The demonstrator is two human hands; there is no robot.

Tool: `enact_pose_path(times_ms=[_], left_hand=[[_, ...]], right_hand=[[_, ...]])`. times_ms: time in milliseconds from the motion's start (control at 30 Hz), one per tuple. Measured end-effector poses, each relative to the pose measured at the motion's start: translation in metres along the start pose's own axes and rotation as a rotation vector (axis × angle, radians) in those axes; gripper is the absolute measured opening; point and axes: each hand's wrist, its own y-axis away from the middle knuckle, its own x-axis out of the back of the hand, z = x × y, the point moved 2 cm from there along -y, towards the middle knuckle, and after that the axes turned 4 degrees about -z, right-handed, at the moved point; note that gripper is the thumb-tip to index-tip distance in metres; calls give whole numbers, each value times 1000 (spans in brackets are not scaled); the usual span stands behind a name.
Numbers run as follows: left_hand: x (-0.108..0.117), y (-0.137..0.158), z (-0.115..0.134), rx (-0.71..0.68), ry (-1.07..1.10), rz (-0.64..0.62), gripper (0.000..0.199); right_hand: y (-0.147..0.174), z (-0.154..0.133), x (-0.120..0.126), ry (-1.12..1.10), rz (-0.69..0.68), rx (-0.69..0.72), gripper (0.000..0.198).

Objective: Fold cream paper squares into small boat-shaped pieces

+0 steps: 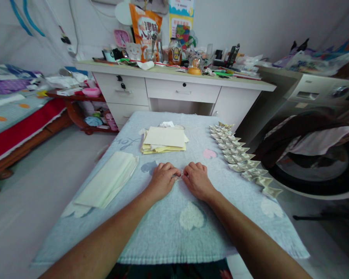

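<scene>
forearms (107, 234), pale piece (178, 178) between hands (163, 179) (198, 180)

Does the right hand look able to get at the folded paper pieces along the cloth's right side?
Probably yes: only flat cloth shows between the right hand and the folded paper pieces, with nothing standing in the way.
</scene>
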Motion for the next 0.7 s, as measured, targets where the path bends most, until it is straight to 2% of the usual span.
enact_pose_path(times_ms=[167, 400, 700], left_hand=[[-1, -1, -2, 11, -10, -17, 20], [-5, -3, 5, 64, -160, 52, 9], [0, 2, -2, 120, -303, 2, 27]], right_hand=[[0, -2, -2, 28, -2, -15, 15], [-1, -3, -2, 49, 5, -31, 16], [0, -2, -4, 58, 8, -30, 13]])
